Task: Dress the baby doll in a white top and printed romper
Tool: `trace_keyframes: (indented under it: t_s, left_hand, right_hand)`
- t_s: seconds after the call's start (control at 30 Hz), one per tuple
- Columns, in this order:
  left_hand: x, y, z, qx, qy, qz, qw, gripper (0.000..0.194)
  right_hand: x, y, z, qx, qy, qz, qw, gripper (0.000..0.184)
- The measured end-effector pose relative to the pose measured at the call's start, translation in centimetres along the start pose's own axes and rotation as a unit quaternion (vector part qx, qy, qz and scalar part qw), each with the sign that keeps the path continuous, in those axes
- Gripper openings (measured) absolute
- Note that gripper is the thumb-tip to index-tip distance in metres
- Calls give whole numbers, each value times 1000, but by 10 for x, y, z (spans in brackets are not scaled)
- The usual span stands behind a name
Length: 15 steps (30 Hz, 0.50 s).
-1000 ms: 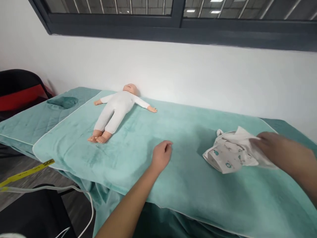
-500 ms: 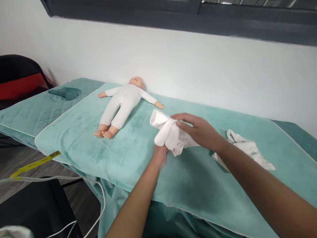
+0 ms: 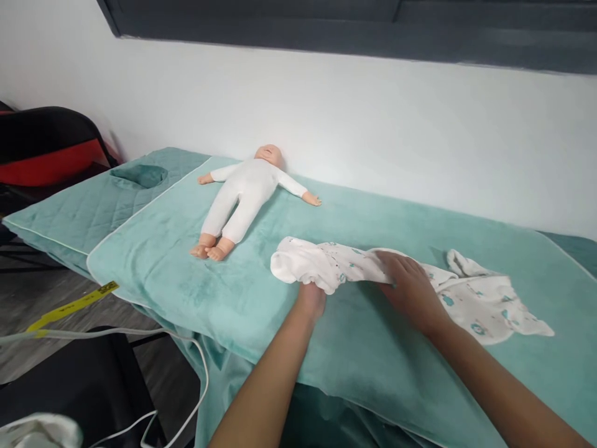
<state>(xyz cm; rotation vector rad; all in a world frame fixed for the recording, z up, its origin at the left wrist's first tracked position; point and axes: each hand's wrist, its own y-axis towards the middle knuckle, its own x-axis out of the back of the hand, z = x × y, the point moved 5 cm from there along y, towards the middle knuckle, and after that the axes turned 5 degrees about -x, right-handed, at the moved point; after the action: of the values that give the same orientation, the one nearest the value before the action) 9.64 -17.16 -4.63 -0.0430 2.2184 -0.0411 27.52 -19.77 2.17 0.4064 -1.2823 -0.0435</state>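
Plain white wall (image 3: 373, 137) behind, brightest above centre and greyer toward the sides. Dark grey window frame (image 3: 298, 25) along the top, cut off by the view. Against the wall, long bed (image 3: 181, 218) in soft green covers, with pale piping and quilting at left; loose folds down the front. Black chair (image 3: 56, 127) with red panel beyond the left end. Black seat (image 3: 69, 386) at lower left, over dark, wood-look floor (image 3: 28, 311). Indoor light, soft shadows.

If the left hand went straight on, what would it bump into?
Probably the white cloth with small teal prints: the left hand seems tucked into its bunched end. How deep it reaches is hidden.
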Motion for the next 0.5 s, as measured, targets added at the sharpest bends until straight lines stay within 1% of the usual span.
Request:
trace_keyframes:
  t_s: [0.1, 0.17, 0.2, 0.23, 0.3, 0.37, 0.4, 0.43, 0.5]
  left_hand:
    - [-4, -2, -5, 13, 0, 36, 999, 41]
    - [-2, -4, -7, 21, -2, 37, 999, 37]
    - [-1, -4, -8, 25, -7, 36, 999, 36]
    - [0, -4, -8, 30, -13, 37, 999, 37]
    - [0, -4, -8, 37, -20, 41, 998, 39]
    - [-3, -3, -9, 37, -11, 40, 998, 40]
    - [-5, -2, -10, 34, -2, 33, 999, 41]
    - [-7, -2, -11, 32, 6, 23, 999, 41]
    - [-9, -1, -13, 34, 17, 3, 999, 43]
  right_hand:
    - [10, 5, -11, -69, 61, 94, 991, 39]
    - [24, 7, -14, -136, 143, 139, 970, 32]
    - [30, 7, -14, -174, 200, 158, 951, 31]
    - [35, 7, -13, -212, 265, 174, 924, 32]
    - [37, 6, -7, -272, 397, 206, 852, 40]
    - [32, 7, -1, -301, 499, 219, 783, 47]
    - [26, 7, 0, -310, 529, 216, 760, 47]
    - [20, 8, -1, -319, 545, 204, 748, 46]
    - [6, 9, -9, -339, 554, 174, 740, 43]
